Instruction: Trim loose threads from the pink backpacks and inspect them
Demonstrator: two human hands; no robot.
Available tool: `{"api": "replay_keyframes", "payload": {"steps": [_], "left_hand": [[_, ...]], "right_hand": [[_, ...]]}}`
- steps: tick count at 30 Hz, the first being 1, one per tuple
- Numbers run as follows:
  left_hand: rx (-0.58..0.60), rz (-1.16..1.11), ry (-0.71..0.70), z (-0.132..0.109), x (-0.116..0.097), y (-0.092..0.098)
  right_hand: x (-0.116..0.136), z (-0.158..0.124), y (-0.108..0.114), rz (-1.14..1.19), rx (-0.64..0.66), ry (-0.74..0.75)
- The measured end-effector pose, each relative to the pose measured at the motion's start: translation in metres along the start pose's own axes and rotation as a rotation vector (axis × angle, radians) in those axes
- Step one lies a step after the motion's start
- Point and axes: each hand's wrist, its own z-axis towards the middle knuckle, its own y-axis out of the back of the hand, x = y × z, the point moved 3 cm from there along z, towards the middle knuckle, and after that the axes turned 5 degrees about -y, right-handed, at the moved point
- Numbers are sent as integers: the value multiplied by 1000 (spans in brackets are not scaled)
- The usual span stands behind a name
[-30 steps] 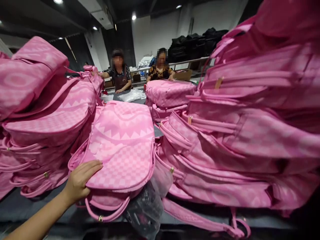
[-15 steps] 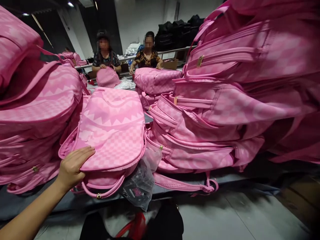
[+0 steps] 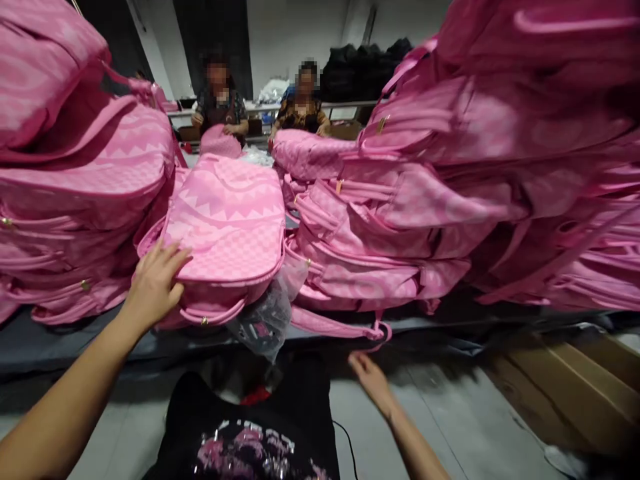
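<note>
A pink backpack [image 3: 230, 213] with a checked and zigzag print lies on the table in front of me, its rounded end and gold zip pull towards me. My left hand [image 3: 156, 280] rests on its near left edge, fingers spread. Beside it a clear plastic bag [image 3: 270, 320] with dark contents hangs over the table edge. My right hand [image 3: 371, 383] is low on the right, just below a dangling pink strap [image 3: 340, 325]. Its fingers are curled together; whether they touch the strap end or hold something small cannot be made out.
Tall piles of pink backpacks stand on the left [image 3: 85, 193] and right [image 3: 400, 220]. Two people sit across the table, one handling a pink bag [image 3: 220, 140]. Black bags [image 3: 367, 72] are heaped behind them. Cardboard boxes [image 3: 560, 387] stand on the floor at right.
My right hand has come into view from the lower right. My left hand stays on the backpack, its fingers now more spread. The view has shifted, showing more of my shirt and the boxes.
</note>
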Motion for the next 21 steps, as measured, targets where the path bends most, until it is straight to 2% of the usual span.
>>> {"api": "replay_keyframes", "payload": {"steps": [2, 3, 5, 6, 8, 9, 10, 13, 16, 18, 21], "left_hand": [[-21, -36, 52, -19, -32, 21], [-47, -103, 49, -31, -52, 27], [-67, -314, -3, -57, -92, 21], [-22, -427, -29, -68, -110, 8], [212, -595, -27, -82, -133, -37], [293, -642, 24, -84, -137, -61], [317, -673, 118, -82, -134, -84], [293, -731, 352, -61, -110, -132], [287, -768, 403, -40, -92, -151], [252, -724, 372, -33, -90, -157], [183, -553, 318, -37, -99, -164]], "right_hand": [[23, 1, 3, 155, 69, 60], [45, 4, 3, 250, 82, 148], [100, 17, 2, 291, 40, 373], [128, 26, 0, 251, -36, 469], [175, 46, -7, 94, -164, 573], [190, 53, -12, 4, -186, 573], [199, 57, -17, -66, -186, 579], [196, 38, -20, -138, -176, 734], [167, -9, -14, -187, -226, 947], [149, -30, -11, -250, -192, 958], [136, -37, -6, -262, -106, 856]]}}
